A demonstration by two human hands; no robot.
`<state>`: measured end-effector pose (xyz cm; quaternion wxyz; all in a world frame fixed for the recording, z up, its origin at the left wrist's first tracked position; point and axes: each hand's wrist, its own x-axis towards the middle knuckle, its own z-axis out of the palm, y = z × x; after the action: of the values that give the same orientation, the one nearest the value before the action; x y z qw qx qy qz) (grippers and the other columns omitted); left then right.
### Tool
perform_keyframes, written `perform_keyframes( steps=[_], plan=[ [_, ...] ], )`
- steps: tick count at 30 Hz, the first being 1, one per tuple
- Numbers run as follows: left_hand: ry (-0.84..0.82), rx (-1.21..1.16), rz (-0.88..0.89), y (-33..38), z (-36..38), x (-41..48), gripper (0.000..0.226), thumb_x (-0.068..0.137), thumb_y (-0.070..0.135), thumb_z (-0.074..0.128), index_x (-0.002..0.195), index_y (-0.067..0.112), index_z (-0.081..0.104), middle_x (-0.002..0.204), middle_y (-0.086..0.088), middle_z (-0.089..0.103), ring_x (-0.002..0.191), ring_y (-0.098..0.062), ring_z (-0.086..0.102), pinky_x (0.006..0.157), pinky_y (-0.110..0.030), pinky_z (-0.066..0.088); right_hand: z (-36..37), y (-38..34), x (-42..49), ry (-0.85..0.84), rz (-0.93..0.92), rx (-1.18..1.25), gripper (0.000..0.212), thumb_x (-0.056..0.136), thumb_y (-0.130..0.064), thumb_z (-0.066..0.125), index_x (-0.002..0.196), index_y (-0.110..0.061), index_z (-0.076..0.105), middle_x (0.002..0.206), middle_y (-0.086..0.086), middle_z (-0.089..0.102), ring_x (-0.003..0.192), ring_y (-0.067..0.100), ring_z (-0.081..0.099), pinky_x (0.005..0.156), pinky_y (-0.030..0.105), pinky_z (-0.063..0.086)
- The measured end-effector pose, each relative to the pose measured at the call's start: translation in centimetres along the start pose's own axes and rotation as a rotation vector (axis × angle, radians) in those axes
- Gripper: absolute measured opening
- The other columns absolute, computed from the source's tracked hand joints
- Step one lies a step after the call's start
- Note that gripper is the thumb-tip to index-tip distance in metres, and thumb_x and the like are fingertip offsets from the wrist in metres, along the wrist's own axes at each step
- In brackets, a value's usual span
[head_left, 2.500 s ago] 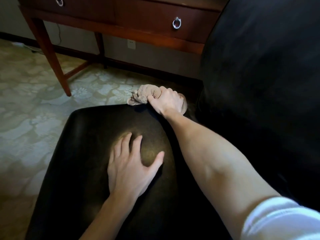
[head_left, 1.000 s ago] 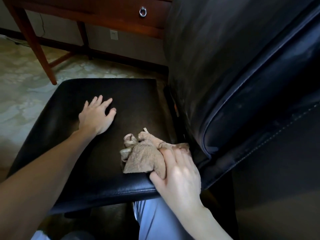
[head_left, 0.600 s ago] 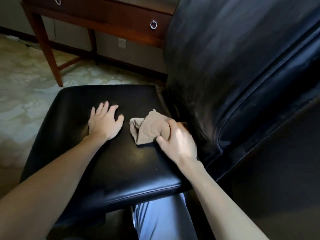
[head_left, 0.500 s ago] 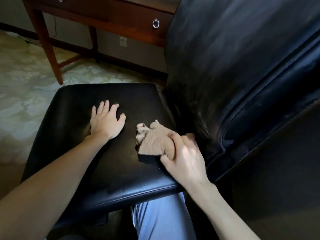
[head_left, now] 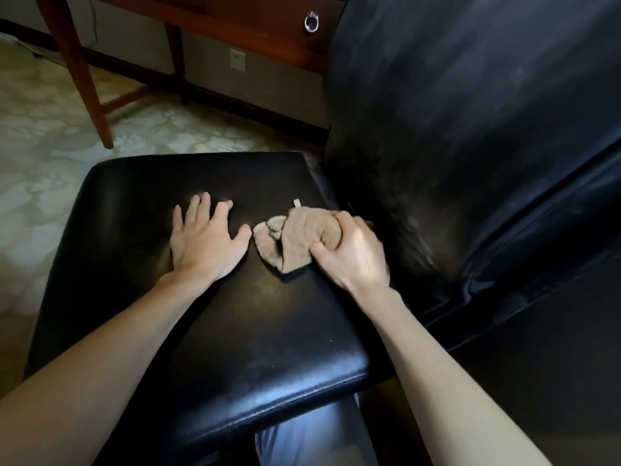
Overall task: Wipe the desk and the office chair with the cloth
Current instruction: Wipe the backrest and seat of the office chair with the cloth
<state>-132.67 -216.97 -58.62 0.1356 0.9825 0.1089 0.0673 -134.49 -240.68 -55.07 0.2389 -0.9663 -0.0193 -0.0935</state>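
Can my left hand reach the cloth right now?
Probably yes: the left hand lies flat on the seat, almost touching the cloth, with nothing between them; the right hand grips its other end.

The view is showing one office chair (head_left: 235,331), one cloth (head_left: 292,237) and one desk (head_left: 255,25). Two hands are appearing: one left hand (head_left: 205,243) and one right hand (head_left: 353,257). The desk is presenting two legs (head_left: 80,79) and one ring pull (head_left: 311,21). One wall socket (head_left: 238,59) is showing.
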Motion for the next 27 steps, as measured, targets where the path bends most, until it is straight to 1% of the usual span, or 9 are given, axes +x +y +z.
perform_keyframes(
  steps=[3, 8, 11, 13, 17, 19, 21, 25, 27],
  plan=[
    [0.044, -0.020, -0.019, 0.3, 0.1, -0.4, 0.063, 0.099, 0.058, 0.044, 0.155, 0.029, 0.040, 0.171, -0.011, 0.023, 0.160, -0.023, 0.011, 0.130, -0.046, 0.004, 1.5, -1.1, 4.8, 0.005, -0.001, 0.027, 0.057, 0.076, -0.053, 0.062, 0.129, -0.030, 0.063, 0.116, 0.002, 0.066, 0.108, 0.029, 0.063, 0.085, 0.037, 0.050],
    [0.104, -0.045, -0.087, 1.4, 0.0, -1.1, 0.063, 0.096, 0.060, 0.048, 0.150, 0.028, 0.045, 0.169, -0.014, 0.027, 0.159, -0.025, 0.015, 0.129, -0.049, 0.006, 2.0, -2.2, 9.0, -0.028, -0.022, 0.011, 0.056, 0.084, -0.047, 0.067, 0.134, -0.023, 0.061, 0.122, 0.008, 0.065, 0.116, 0.033, 0.060, 0.096, 0.042, 0.052],
    [0.117, -0.022, -0.110, 1.9, 0.0, -1.5, 0.065, 0.096, 0.060, 0.048, 0.150, 0.024, 0.046, 0.167, -0.017, 0.028, 0.158, -0.028, 0.017, 0.128, -0.052, 0.008, 1.4, -2.3, 7.0, -0.051, -0.080, -0.050, 0.061, 0.087, -0.043, 0.068, 0.142, -0.023, 0.054, 0.128, 0.009, 0.062, 0.119, 0.032, 0.058, 0.094, 0.041, 0.051],
    [0.119, -0.026, -0.106, 1.9, 0.0, -1.6, 0.065, 0.096, 0.060, 0.048, 0.150, 0.024, 0.047, 0.167, -0.017, 0.028, 0.158, -0.028, 0.017, 0.128, -0.052, 0.008, 0.8, -2.0, 3.9, -0.029, -0.119, -0.134, 0.061, 0.086, -0.043, 0.067, 0.141, -0.023, 0.051, 0.125, 0.008, 0.062, 0.118, 0.032, 0.057, 0.091, 0.043, 0.050],
    [0.107, -0.034, -0.086, 1.5, 0.1, -1.5, 0.065, 0.097, 0.062, 0.047, 0.152, 0.026, 0.044, 0.169, -0.015, 0.026, 0.159, -0.026, 0.014, 0.129, -0.050, 0.006, -0.9, -0.1, -2.3, -0.009, -0.120, -0.140, 0.064, 0.082, -0.043, 0.067, 0.140, -0.026, 0.047, 0.123, 0.004, 0.062, 0.115, 0.031, 0.057, 0.096, 0.048, 0.051],
    [0.096, -0.027, -0.064, 1.2, 0.0, -1.3, 0.065, 0.097, 0.063, 0.045, 0.152, 0.028, 0.043, 0.169, -0.014, 0.026, 0.160, -0.025, 0.014, 0.130, -0.048, 0.006, -1.0, 0.5, -2.8, -0.021, -0.087, -0.113, 0.063, 0.081, -0.043, 0.068, 0.140, -0.028, 0.048, 0.122, 0.003, 0.062, 0.113, 0.030, 0.058, 0.094, 0.046, 0.052],
    [0.077, -0.042, -0.032, 0.8, -0.2, -0.9, 0.066, 0.096, 0.066, 0.044, 0.152, 0.029, 0.044, 0.169, -0.013, 0.027, 0.160, -0.024, 0.014, 0.130, -0.047, 0.007, -0.4, 0.2, -1.5, -0.017, -0.067, -0.106, 0.060, 0.083, -0.044, 0.069, 0.137, -0.027, 0.052, 0.122, 0.004, 0.062, 0.113, 0.030, 0.059, 0.088, 0.039, 0.050],
    [0.033, -0.011, 0.018, 0.4, -0.3, 0.0, 0.069, 0.096, 0.069, 0.040, 0.154, 0.032, 0.041, 0.170, -0.011, 0.025, 0.160, -0.023, 0.013, 0.130, -0.046, 0.006, 1.8, -1.2, 4.2, -0.015, -0.068, -0.038, 0.062, 0.086, -0.043, 0.072, 0.141, -0.022, 0.056, 0.128, 0.007, 0.062, 0.114, 0.029, 0.061, 0.086, 0.036, 0.050],
    [0.032, -0.008, 0.036, 0.3, -0.2, 0.0, 0.069, 0.095, 0.070, 0.039, 0.154, 0.032, 0.039, 0.171, -0.010, 0.023, 0.160, -0.022, 0.011, 0.130, -0.046, 0.006, 3.0, -2.0, 7.0, 0.029, -0.057, -0.032, 0.060, 0.085, -0.044, 0.071, 0.138, -0.021, 0.058, 0.124, 0.007, 0.064, 0.108, 0.029, 0.063, 0.079, 0.033, 0.049]
  ],
)
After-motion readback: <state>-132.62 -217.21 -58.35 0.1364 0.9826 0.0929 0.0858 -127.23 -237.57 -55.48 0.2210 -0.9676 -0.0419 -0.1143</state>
